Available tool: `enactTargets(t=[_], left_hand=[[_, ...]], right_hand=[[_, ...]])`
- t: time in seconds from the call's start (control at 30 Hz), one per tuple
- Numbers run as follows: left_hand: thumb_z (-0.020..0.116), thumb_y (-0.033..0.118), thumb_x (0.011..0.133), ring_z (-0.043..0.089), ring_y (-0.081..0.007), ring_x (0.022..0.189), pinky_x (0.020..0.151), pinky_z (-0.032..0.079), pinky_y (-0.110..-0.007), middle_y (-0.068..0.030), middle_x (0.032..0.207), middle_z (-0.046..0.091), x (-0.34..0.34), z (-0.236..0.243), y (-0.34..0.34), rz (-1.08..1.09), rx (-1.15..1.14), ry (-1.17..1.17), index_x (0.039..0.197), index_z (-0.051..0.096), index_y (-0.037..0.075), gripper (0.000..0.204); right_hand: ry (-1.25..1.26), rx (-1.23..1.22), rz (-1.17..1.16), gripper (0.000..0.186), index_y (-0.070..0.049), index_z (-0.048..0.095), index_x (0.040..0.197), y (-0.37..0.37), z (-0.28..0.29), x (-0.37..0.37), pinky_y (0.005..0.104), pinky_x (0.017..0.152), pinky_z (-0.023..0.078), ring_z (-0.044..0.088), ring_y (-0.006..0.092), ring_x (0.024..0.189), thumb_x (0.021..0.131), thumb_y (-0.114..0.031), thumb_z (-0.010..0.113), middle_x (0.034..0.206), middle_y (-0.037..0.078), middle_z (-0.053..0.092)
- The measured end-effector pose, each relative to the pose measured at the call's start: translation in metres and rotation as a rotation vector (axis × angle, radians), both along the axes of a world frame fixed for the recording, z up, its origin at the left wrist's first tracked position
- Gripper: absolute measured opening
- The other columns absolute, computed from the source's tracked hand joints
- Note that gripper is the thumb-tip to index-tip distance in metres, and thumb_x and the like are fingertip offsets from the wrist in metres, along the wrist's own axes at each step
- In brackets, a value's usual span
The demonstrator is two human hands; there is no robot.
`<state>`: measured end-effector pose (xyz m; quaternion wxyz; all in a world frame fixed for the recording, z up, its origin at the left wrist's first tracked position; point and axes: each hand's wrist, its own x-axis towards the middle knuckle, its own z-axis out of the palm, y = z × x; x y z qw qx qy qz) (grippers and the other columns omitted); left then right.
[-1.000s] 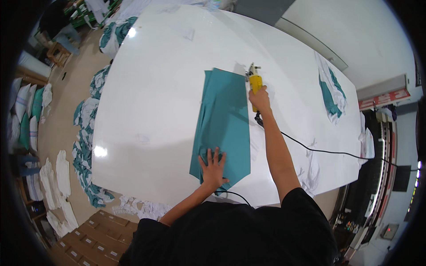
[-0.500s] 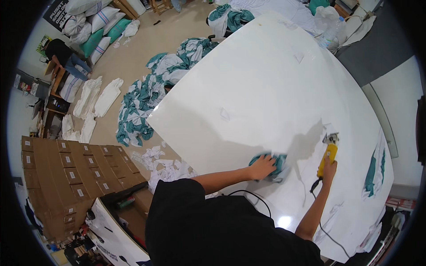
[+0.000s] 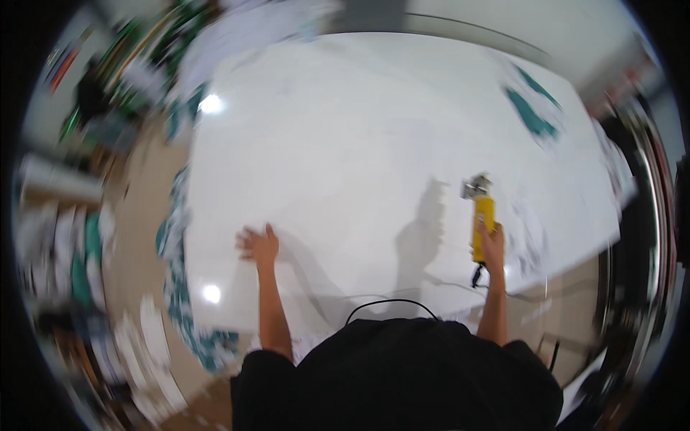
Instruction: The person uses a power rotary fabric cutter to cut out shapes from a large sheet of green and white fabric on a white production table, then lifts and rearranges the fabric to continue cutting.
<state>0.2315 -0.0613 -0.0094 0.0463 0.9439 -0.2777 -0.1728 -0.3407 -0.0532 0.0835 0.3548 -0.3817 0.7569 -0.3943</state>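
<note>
My left hand (image 3: 259, 245) is open above the white table (image 3: 330, 151), near its left part, fingers spread and holding nothing. My right hand (image 3: 493, 244) is wrapped round the yellow body of a handheld electric fabric cutter (image 3: 484, 210). Its metal cutting head points to the far side of the table, and a dark shadow falls to its left. A black cord (image 3: 392, 301) curves in front of my body. Beyond the cutter, at the far right, lie green and white fabric pieces (image 3: 530, 115).
Green and white cloth (image 3: 180, 294) is heaped on the floor along the table's left edge. White fabric (image 3: 251, 32) lies past the far left corner. A person (image 3: 93, 97) is blurred at the far left. Dark racks or shelves (image 3: 625, 237) stand to the right.
The view has swung to the right. My left hand has come off the bunched green and white cloth, which no longer shows under it. The cutter stays in my right hand.
</note>
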Motion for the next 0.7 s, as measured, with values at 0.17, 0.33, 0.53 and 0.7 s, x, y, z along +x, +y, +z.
enactTargets(t=[0.17,0.33,0.53,0.7], left_hand=[[0.039,0.059,0.103,0.0,-0.0485,0.156,0.12,0.002,-0.068,-0.0303,0.168,0.006,-0.157,-0.079,-0.085,-0.437,-0.13,-0.175,0.159,0.013,-0.01,0.092],[0.046,0.05,0.102,0.009,-0.0468,0.155,0.124,0.004,-0.061,-0.0314,0.166,0.015,-0.275,-0.108,-0.214,-0.804,-0.473,-0.1,0.157,0.021,-0.01,0.085],[0.062,0.04,0.094,0.028,-0.0389,0.151,0.122,0.016,-0.06,-0.0235,0.159,0.038,-0.493,-0.138,-0.196,-1.381,-0.596,0.145,0.149,0.044,-0.005,0.073],[0.063,0.029,0.09,0.04,-0.0377,0.145,0.117,0.031,-0.058,-0.0228,0.151,0.049,-0.591,-0.12,-0.079,-2.426,-0.431,0.483,0.142,0.055,0.001,0.06]], right_hand=[[-0.118,-0.015,-0.273,0.047,0.006,0.051,0.118,0.049,-0.006,-0.019,0.0347,0.052,0.055,0.067,0.0205,0.062,0.094,-0.032,0.067,0.088,0.014,0.065],[-0.062,-0.048,-0.532,0.046,0.005,0.054,0.117,0.096,-0.023,-0.045,0.0346,0.058,0.055,0.067,0.0201,0.068,0.094,-0.032,0.069,0.09,0.014,0.065],[0.114,-0.049,-0.774,0.044,0.004,0.055,0.115,0.125,-0.024,-0.078,0.034,0.056,0.055,0.066,0.0189,0.067,0.094,-0.033,0.069,0.091,0.013,0.064],[0.133,-0.105,-0.866,0.04,0.0,0.052,0.113,0.127,0.001,-0.091,0.0328,0.047,0.054,0.065,0.0187,0.059,0.097,-0.033,0.066,0.084,0.01,0.061]])
